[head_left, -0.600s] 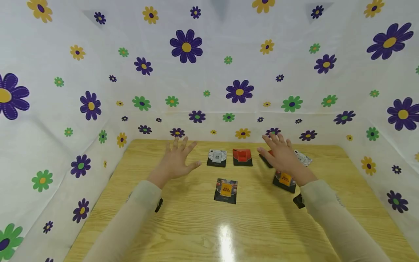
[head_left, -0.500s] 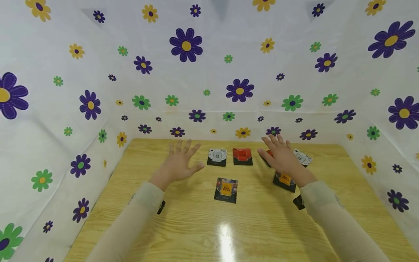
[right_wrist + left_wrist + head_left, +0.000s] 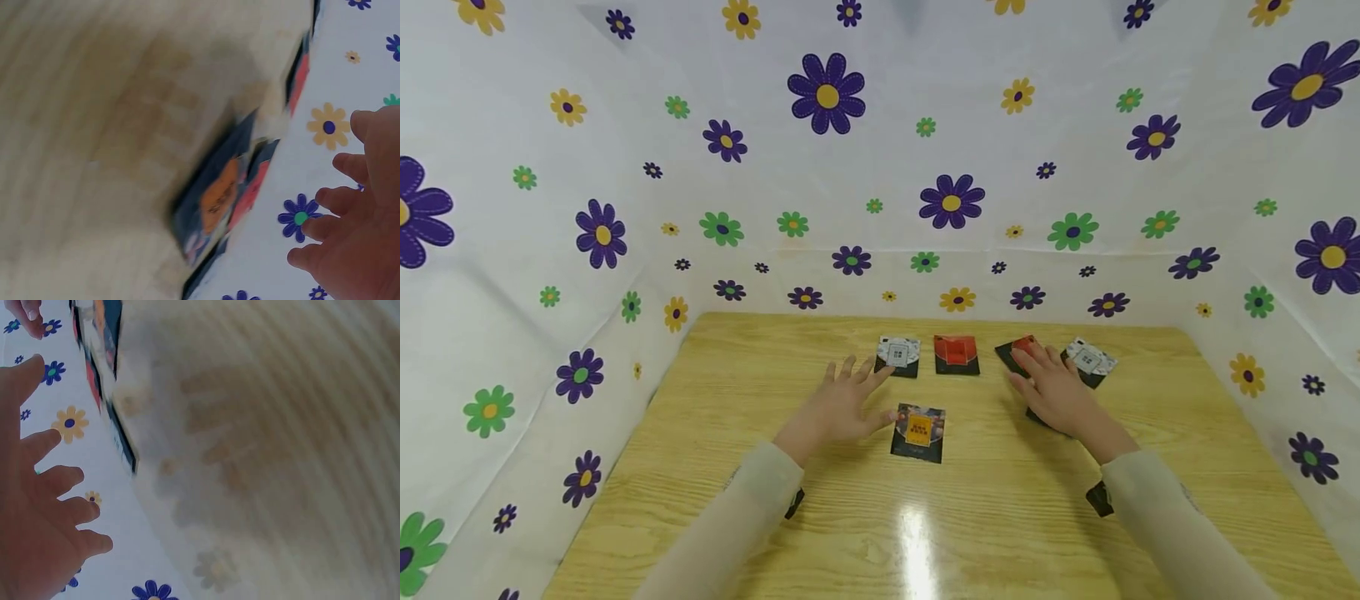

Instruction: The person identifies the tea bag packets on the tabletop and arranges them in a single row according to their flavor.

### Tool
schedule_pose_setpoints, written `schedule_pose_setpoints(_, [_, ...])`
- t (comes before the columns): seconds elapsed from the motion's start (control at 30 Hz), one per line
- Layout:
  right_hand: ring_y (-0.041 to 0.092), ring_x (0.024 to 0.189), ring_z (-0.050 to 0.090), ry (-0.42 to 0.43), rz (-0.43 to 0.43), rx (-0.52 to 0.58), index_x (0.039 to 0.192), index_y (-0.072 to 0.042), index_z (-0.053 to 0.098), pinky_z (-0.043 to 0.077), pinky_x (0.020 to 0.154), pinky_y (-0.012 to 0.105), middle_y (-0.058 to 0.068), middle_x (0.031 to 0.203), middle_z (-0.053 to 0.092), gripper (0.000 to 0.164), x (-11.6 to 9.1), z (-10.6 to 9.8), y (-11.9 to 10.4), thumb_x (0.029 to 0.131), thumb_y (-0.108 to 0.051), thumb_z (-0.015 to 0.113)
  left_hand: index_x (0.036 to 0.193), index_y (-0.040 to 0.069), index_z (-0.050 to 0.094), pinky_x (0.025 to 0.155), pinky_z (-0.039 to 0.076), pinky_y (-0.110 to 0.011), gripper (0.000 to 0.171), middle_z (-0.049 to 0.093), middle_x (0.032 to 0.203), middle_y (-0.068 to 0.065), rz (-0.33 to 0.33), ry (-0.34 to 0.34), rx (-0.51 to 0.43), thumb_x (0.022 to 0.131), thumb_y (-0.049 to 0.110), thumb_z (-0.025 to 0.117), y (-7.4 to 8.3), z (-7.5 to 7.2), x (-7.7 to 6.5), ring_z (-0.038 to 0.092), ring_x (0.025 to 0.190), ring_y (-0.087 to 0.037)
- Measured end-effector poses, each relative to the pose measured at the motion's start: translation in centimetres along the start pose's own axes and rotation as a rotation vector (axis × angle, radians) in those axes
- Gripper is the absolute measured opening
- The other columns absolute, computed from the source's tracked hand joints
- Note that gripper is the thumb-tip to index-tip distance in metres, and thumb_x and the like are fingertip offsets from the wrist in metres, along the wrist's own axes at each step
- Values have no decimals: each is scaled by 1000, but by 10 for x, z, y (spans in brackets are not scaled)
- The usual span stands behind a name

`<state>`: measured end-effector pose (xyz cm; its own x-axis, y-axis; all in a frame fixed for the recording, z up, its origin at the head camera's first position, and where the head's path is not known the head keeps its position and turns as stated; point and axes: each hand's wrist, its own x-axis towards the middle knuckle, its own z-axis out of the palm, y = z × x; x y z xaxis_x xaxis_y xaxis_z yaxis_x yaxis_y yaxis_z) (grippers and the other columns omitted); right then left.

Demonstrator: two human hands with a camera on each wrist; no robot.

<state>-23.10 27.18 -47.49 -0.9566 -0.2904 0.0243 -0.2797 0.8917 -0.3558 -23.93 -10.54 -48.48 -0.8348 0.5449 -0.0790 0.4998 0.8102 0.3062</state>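
My left hand (image 3: 842,408) is spread above the table, thumb tip over the edge of a flat black packet with an orange label (image 3: 919,432). Its fingertips overlap a white-and-black packet (image 3: 904,354) in the head view; the left wrist view shows this hand (image 3: 44,500) raised off the wood. The right hand (image 3: 1060,400), fingers spread, hovers above three packets: a red-and-black one (image 3: 1011,357), a tilted white-and-black one (image 3: 1092,360), and an orange-labelled one (image 3: 215,194) that it mostly hides in the head view. Both hands hold nothing.
Another red-and-black packet (image 3: 957,356) lies at the back middle of the wooden table (image 3: 850,533). White cloth (image 3: 880,150) with printed flowers walls the back and both sides. Dark straps show at both wrists.
My left hand has moved right and nearer me, toward the middle packets. The right hand has drawn slightly back and right, uncovering more of the red and white packets and covering the orange-labelled one.
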Motion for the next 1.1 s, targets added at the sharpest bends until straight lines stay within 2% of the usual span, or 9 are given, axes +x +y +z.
schedule_pose_setpoints(0.2, [66, 151, 20, -17, 43, 5, 161, 2, 39, 17, 115, 85, 37, 166, 28, 61, -15, 9, 16, 114, -38, 43, 169, 24, 30, 127, 14, -73, 78, 28, 174, -15, 20, -38, 11, 104, 63, 50, 10, 20, 0, 22, 159, -52])
schedule_pose_setpoints(0.47, [68, 146, 27, -28, 79, -28, 156, 6, 44, 22, 114, 85, 42, 158, 37, 57, -30, 17, 30, 113, -32, 47, 167, 24, 35, 127, 19, -71, 78, 34, 172, -13, 56, -50, 38, 103, 67, 48, 24, 35, -2, 26, 159, -49])
schedule_pose_setpoints(0.7, [68, 142, 36, -19, 61, -63, 153, 6, 49, 29, 111, 84, 42, 152, 46, 51, -34, 21, 37, 112, -25, 50, 166, 25, 37, 128, 18, -69, 77, 35, 172, -12, 58, -68, 49, 103, 68, 48, 29, 43, 0, 27, 159, -48])
schedule_pose_setpoints(1.1, [68, 142, 36, -31, 61, -44, 153, 8, 47, 34, 112, 80, 44, 152, 43, 52, -32, 25, 40, 112, -24, 51, 166, 29, 37, 128, 19, -69, 72, 33, 173, -10, 48, -86, 102, 104, 64, 51, 29, 47, 2, 29, 159, -45])
